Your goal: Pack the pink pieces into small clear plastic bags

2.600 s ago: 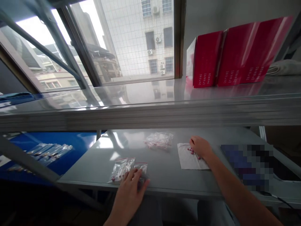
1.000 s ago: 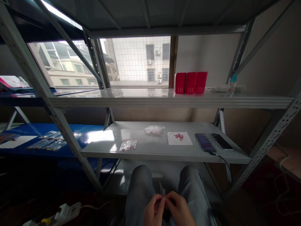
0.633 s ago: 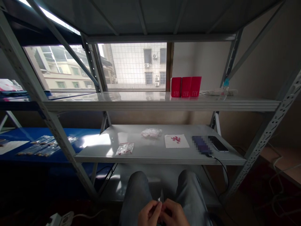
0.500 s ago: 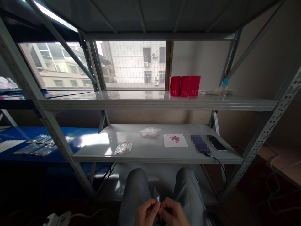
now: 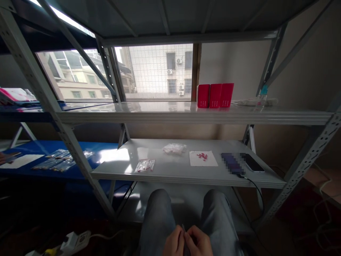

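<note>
My left hand (image 5: 173, 243) and my right hand (image 5: 198, 243) meet low between my knees, at the bottom edge of the view. Together they pinch a small clear plastic bag (image 5: 183, 229), of which only a thin edge shows. On the grey shelf (image 5: 186, 174) in front lie a small pile of filled clear bags (image 5: 145, 165), a heap of clear bags (image 5: 174, 148) and a white sheet (image 5: 203, 158) with tiny pink pieces (image 5: 202, 155) on it.
A phone (image 5: 252, 162) with a cable lies on the shelf's right end. Three red boxes (image 5: 215, 95) stand on the upper shelf. To the left, a blue surface (image 5: 53, 167) carries more clear bags. A power strip (image 5: 74, 240) lies on the floor.
Earlier both hands were on the shelf, the left on the small bags and the right on the pink pieces. They have since dropped to my lap and hold a small bag together.
</note>
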